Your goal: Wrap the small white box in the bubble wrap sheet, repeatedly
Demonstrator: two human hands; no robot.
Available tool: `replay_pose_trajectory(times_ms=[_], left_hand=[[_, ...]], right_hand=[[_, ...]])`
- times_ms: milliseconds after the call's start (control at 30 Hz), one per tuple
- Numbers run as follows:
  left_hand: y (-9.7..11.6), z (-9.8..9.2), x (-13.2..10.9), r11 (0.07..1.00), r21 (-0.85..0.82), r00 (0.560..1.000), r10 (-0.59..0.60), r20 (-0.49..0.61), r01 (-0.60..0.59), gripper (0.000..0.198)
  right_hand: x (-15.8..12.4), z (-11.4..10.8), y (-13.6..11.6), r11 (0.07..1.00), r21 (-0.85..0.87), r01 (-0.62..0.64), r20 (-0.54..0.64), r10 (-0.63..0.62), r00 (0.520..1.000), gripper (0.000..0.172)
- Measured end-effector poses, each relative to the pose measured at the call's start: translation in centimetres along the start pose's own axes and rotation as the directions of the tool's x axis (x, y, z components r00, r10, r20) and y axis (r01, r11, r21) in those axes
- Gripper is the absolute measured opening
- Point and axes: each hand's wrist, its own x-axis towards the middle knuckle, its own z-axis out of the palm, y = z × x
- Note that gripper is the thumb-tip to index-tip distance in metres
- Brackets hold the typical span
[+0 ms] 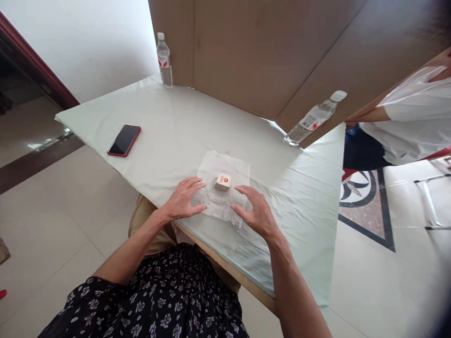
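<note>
A small cream-coloured box (pixel 223 182) with a red mark on top rests on a sheet of bubble wrap (pixel 225 162) spread over the cloth. At the left edge of the wrap is my left hand (pixel 185 198), fingers apart, its thumb near or on the plastic. My right hand (pixel 256 211) is on the other side, thumb and fingers spread around the wrap's right edge. Neither hand touches the box. Whether the fingertips press on the bubble wrap, I cannot tell. The near part of the sheet is crumpled.
A pale cloth covers the table (pixel 169 117). A phone with a red case (pixel 124 140) lies to the left. One water bottle (pixel 164 61) stands at the back; another bottle (pixel 313 119) is by the brown cardboard panel (pixel 246 51). A person in a white shirt (pixel 419 115) is at the right.
</note>
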Motion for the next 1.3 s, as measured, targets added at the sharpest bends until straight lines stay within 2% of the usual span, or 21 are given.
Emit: replay_pose_trajectory(times_ms=[67, 133, 200, 267, 367, 433, 567, 667, 800, 1033, 1167, 1300], left_hand=[[0.6, -0.4, -0.6, 0.998, 0.042, 0.997, 0.042, 0.068, -0.044, 0.062], [1.3, -0.4, -0.9, 0.994, 0.074, 0.989, 0.065, 0.131, -0.075, 0.063], [1.9, -0.2, -0.9, 0.991, 0.1, 0.982, 0.076, 0.171, -0.094, 0.062], [2.2, 0.1, -0.6, 0.987, 0.12, 0.979, 0.084, 0.185, -0.107, 0.06], [2.4, 0.5, 0.5, 0.987, 0.13, 0.987, 0.075, 0.138, -0.094, 0.051], [2.5, 0.8, 1.6, 0.992, 0.114, 0.997, 0.046, 0.063, -0.053, 0.036], [2.7, 1.4, 4.3, 0.997, -0.019, 0.994, -0.079, -0.072, 0.077, 0.008], [2.9, 1.4, 6.0, 0.976, -0.159, 0.984, -0.163, -0.076, 0.149, 0.003], [3.2, 1.3, 7.2, 0.924, -0.291, 0.964, -0.267, -0.022, 0.249, 0.007], [3.1, 2.1, 8.5, 0.837, -0.398, 0.911, -0.412, -0.005, 0.376, 0.008], [2.7, 2.8, 8.8, 0.8, -0.462, 0.905, -0.425, 0.014, 0.382, 0.017], [2.4, 2.7, 9.0, 0.793, -0.469, 0.908, -0.417, 0.047, 0.388, 0.02]], right_hand=[[-1.6, -0.1, -0.9, 0.994, -0.065, 0.083, 0.087, -0.078, 0.993, 0.047], [-2.8, 0.7, -1.6, 0.98, -0.15, 0.129, 0.124, -0.111, 0.986, 0.037], [-3.3, 1.8, -1.9, 0.968, -0.21, 0.139, 0.08, -0.125, 0.989, 0.024], [-3.1, 2.5, -2.0, 0.97, -0.209, 0.122, -0.02, -0.13, 0.991, 0.023], [-1.8, 2.2, -1.7, 0.989, -0.133, 0.064, -0.152, -0.084, 0.985, 0.02], [-0.6, 1.5, -1.3, 0.997, -0.076, 0.008, -0.187, -0.022, 0.982, 0.019], [1.8, 0.2, -0.3, 0.991, 0.029, -0.128, -0.179, 0.131, 0.975, 0.019], [3.1, -0.2, 0.4, 0.969, 0.105, -0.225, -0.15, 0.24, 0.959, 0.021], [4.2, -0.5, 1.2, 0.933, 0.179, -0.311, -0.103, 0.332, 0.938, 0.022], [6.0, -0.2, 2.1, 0.865, 0.34, -0.369, 0.016, 0.387, 0.922, 0.022], [6.4, 0.5, 2.5, 0.811, 0.439, -0.386, 0.104, 0.381, 0.919, 0.021], [6.3, 1.5, 2.6, 0.785, 0.479, -0.393, 0.096, 0.399, 0.912, 0.02]])
